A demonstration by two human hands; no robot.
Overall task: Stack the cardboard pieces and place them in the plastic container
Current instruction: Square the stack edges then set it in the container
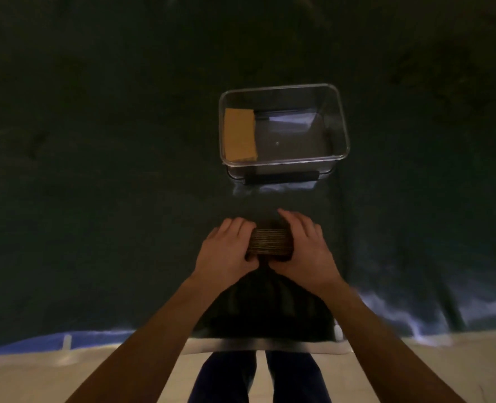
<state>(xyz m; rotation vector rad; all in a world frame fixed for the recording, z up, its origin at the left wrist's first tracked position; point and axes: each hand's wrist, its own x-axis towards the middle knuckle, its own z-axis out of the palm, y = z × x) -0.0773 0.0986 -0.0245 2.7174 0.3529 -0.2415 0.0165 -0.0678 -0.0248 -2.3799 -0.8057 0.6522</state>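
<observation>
A thick stack of cardboard pieces stands on the dark cloth just in front of me, its layered edges facing the camera. My left hand presses its left side and my right hand presses its right side, both closed around it. Farther away sits the clear plastic container, open on top. Inside it, against the left wall, lies another tan cardboard stack. The rest of the container floor is bare.
A dark cloth covers the table. The container's black handle faces me. The table's near edge runs below my forearms, with pale floor and my legs beyond it.
</observation>
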